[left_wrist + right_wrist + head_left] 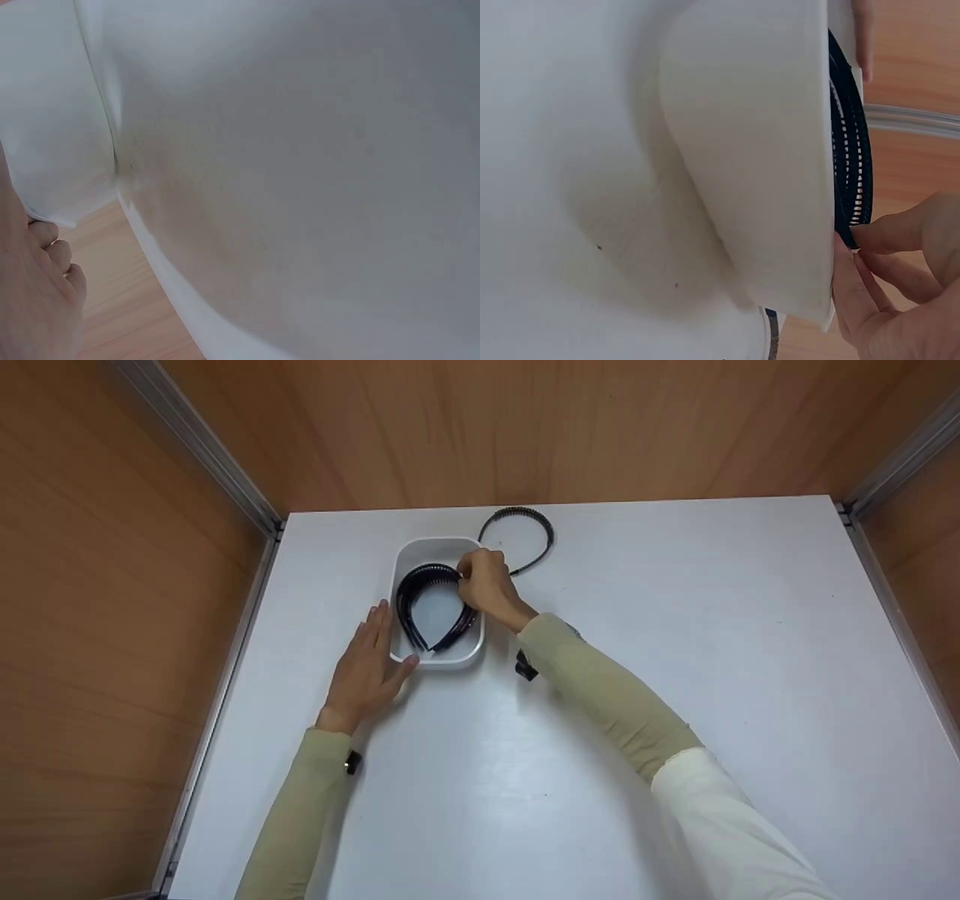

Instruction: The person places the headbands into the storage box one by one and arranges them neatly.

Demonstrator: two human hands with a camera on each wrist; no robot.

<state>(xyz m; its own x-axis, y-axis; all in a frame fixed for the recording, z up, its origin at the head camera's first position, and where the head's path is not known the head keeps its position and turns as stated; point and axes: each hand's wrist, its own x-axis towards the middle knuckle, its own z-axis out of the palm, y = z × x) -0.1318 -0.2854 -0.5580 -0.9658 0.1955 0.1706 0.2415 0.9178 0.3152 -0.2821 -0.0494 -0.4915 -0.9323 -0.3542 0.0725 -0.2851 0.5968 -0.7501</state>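
Note:
Several dark toothed headbands (409, 594) lie stacked in a white plastic tub (437, 664), their ends toward the near side. My right hand (487, 581) reaches over the tub's right wall and pinches a headband (846, 234) between thumb and fingers, as the right wrist view shows. Against the tub's left wall rests my left hand (364, 667), fingers extended along it and thumb at the near left corner. In the left wrist view that hand (41, 277) shows only partly, beside the tub's white wall (56, 112).
Behind and to the right of the tub, a single dark headband (553, 534) lies on the white table (675, 622). Wooden panels (525, 435) stand at the back and on both sides, with metal profiles (217, 472) at the corners.

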